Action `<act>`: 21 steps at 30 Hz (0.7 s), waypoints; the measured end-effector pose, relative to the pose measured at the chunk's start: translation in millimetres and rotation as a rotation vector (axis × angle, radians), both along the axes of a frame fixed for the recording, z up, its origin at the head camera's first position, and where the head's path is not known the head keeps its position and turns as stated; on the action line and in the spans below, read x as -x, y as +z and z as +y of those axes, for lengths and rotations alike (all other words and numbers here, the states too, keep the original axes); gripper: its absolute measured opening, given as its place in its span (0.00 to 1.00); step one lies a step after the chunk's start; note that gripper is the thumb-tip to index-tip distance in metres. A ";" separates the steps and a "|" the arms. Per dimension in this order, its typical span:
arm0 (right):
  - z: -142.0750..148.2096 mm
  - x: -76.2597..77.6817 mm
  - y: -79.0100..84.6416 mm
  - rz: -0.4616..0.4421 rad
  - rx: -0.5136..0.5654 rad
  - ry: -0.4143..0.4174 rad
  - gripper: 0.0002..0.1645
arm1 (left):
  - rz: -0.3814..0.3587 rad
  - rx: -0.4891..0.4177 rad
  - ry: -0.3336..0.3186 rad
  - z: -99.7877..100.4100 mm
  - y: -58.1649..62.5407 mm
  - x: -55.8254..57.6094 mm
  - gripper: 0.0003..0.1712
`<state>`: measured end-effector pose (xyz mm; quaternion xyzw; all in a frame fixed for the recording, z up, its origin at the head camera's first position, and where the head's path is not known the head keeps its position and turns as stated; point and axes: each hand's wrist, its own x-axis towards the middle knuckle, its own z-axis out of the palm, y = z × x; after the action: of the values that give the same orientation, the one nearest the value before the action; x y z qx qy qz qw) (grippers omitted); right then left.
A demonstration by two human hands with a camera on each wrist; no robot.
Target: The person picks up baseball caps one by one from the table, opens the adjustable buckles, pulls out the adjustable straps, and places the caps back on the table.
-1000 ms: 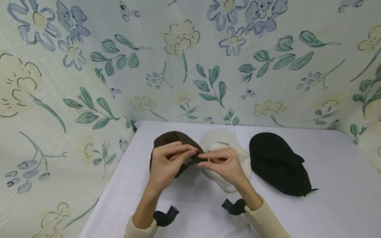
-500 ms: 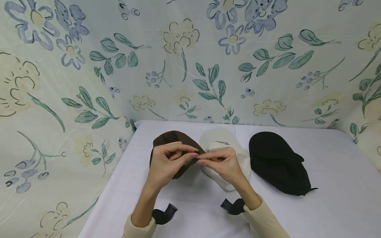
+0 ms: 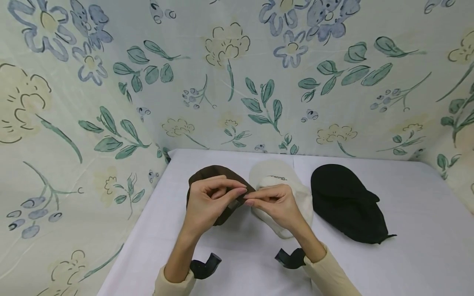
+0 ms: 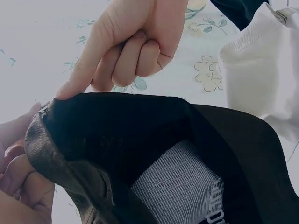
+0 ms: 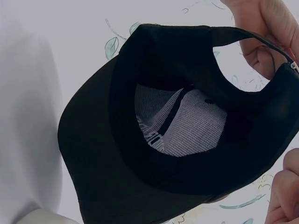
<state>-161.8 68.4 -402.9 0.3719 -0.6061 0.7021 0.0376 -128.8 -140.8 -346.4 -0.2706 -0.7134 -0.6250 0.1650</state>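
Observation:
A dark brown baseball cap is held off the table between both hands, inner side visible in the wrist views. My left hand pinches it with thumb and forefinger near the back edge. My right hand pinches the back strap, its fingertips almost meeting the left ones. In the right wrist view the strap arcs over the rear opening to a small metal buckle. Mesh lining shows inside. The fingertips partly cover the buckle area in the head view.
A white cap with small dark lettering lies behind the right hand. Farther right is a black cap. The white-covered table meets a floral cloth backdrop. A black curved piece sits at each wrist.
The right fingertips have shifted slightly left and drawn closer together at the strap. The brown cap has sunk a little at its lower edge. The other caps stay put.

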 end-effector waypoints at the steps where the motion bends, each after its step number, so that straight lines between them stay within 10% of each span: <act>1: 0.3 -0.1 0.2 0.000 0.000 0.002 0.08 | 0.003 0.008 -0.006 -0.2 -0.1 0.3 0.05; 21: -1.5 -5.7 6.0 0.064 0.013 -0.072 0.09 | 0.058 -0.009 0.033 3.1 -2.0 0.1 0.04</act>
<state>-156.1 66.9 -396.9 0.3718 -0.6128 0.6922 0.0846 -128.9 -137.7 -348.5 -0.2760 -0.7099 -0.6172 0.1973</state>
